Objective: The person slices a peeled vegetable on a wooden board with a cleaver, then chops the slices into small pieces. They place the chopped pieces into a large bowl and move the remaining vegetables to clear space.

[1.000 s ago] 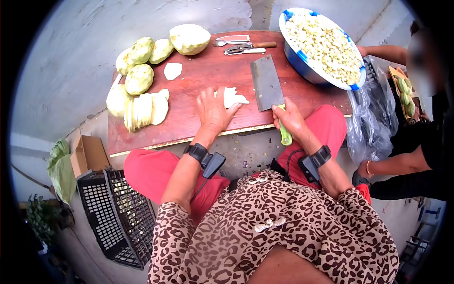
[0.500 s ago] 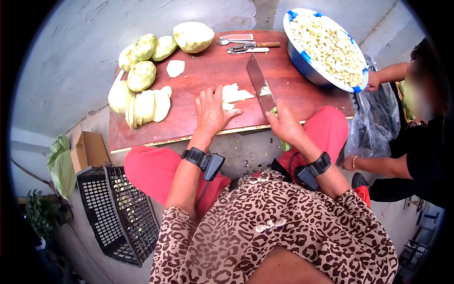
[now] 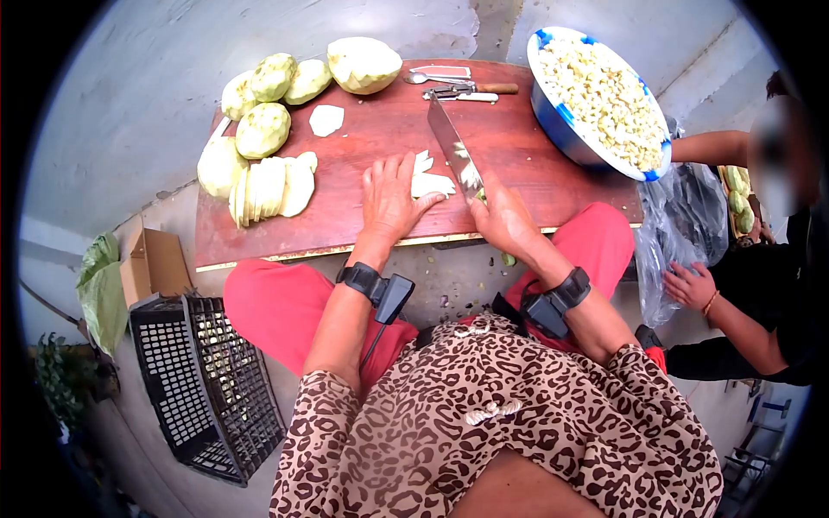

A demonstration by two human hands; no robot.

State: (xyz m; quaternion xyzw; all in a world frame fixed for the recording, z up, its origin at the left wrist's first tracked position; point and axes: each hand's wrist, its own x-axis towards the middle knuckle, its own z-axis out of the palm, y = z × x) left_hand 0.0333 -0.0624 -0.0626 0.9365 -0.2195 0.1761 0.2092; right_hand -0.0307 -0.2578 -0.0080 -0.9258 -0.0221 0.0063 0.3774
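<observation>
My right hand is wrapped around the handle of a broad kitchen knife. Its blade points away from me, tilted to the left, with pale bits stuck on it. Just left of the blade lie cut pieces of pale vegetable on the reddish wooden table. Stretched over the tabletop, my left hand has its fingers and thumb apart and touches these pieces. Further left stands a row of pale slices, leaning together. One flat offcut lies behind my left hand.
Several peeled pale-green vegetables sit at the table's far left. A peeler and other utensils lie at the back. The blue-white basin holds chopped pieces. A co-worker's hand is beside plastic bags at right; a black crate stands lower left.
The knife and my right hand have moved left, closer to the cut pieces and my left hand. At right, the co-worker's lower hand has shifted up and rightward to the plastic bag.
</observation>
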